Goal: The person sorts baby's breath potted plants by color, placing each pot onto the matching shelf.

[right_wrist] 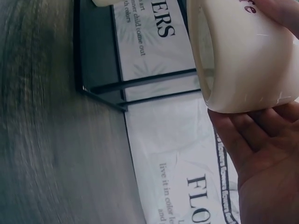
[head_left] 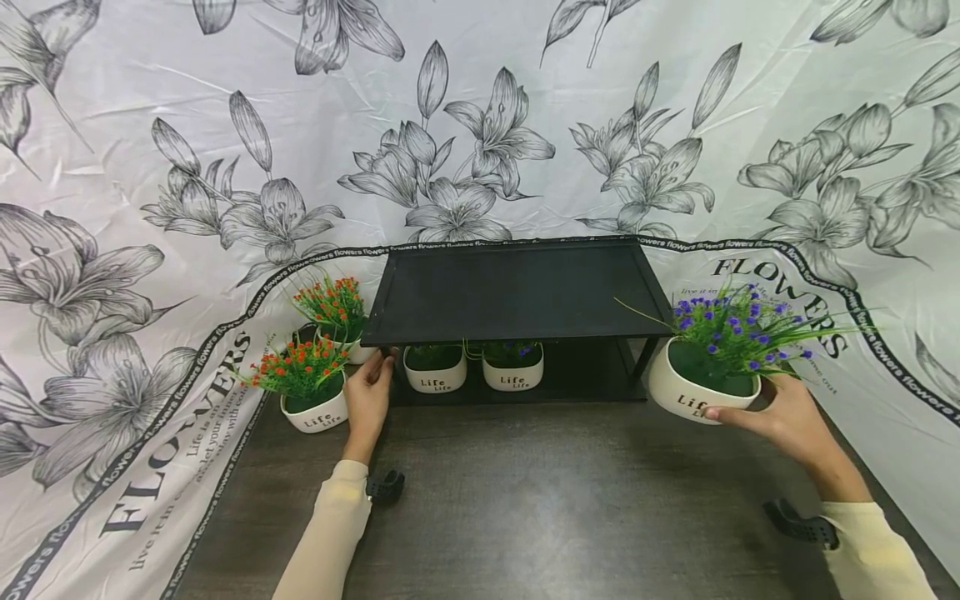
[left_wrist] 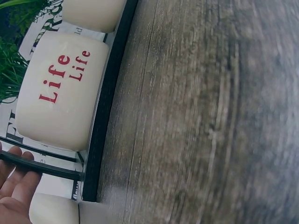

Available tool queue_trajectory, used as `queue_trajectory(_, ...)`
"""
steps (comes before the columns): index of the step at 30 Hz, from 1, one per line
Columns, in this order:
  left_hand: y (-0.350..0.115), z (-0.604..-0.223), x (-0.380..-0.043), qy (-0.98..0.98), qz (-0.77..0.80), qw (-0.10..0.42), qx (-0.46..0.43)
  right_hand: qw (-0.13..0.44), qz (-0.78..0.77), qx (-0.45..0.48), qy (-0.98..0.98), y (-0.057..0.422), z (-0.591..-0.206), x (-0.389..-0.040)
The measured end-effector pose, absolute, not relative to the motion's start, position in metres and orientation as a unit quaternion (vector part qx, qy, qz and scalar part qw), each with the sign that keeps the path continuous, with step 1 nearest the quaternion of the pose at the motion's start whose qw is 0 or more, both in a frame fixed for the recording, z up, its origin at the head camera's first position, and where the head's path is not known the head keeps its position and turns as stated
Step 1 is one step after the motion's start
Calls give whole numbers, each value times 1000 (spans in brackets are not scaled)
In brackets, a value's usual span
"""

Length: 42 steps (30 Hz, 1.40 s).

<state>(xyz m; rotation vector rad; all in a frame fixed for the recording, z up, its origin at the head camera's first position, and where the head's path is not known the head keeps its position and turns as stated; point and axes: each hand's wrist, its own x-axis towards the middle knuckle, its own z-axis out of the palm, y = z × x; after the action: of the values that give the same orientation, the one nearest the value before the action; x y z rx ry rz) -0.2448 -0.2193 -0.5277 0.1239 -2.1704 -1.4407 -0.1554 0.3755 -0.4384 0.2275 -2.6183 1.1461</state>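
My right hand (head_left: 783,421) grips a white flowerpot (head_left: 701,400) with "Life" lettering and purple artificial flowers, thumb on the front and fingers round the side. That pot is raised off the table, near the right end of a black two-tier shelf (head_left: 517,292). In the right wrist view the pot's underside (right_wrist: 205,56) faces the shelf's end. At the shelf's left end, my left hand (head_left: 369,400) holds the front post (left_wrist: 46,169) with its fingers bent round it. Two white pots (head_left: 435,379) stand on the lower tier, their plants partly hidden under the top.
Left of the shelf stand two white pots with orange flowers, one in front (head_left: 315,412) and one behind (head_left: 352,350). A dark wood-grain table (head_left: 525,500) lies in front. Flower-printed cloth (head_left: 525,125) hangs behind and at both sides.
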Motion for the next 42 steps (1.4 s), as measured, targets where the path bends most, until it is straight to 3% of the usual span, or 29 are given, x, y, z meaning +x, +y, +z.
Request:
queue_trajectory(12,-219,-528,-245,-800,-537,261,48,123,405,125,-897,349,-450,-157)
queue_trajectory(22,-220,-531,-246,-796,-543,262,46,-28,369,27,-929,325,-454,-162)
queue_trajectory(30,-221,-532,-247,-796,-544,262,43,5,420,91,-903,314,-467,-173)
queue_trajectory(42,-220,-532,-248,-796,-542,264,50,-24,422,78,-903,306,-488,-191)
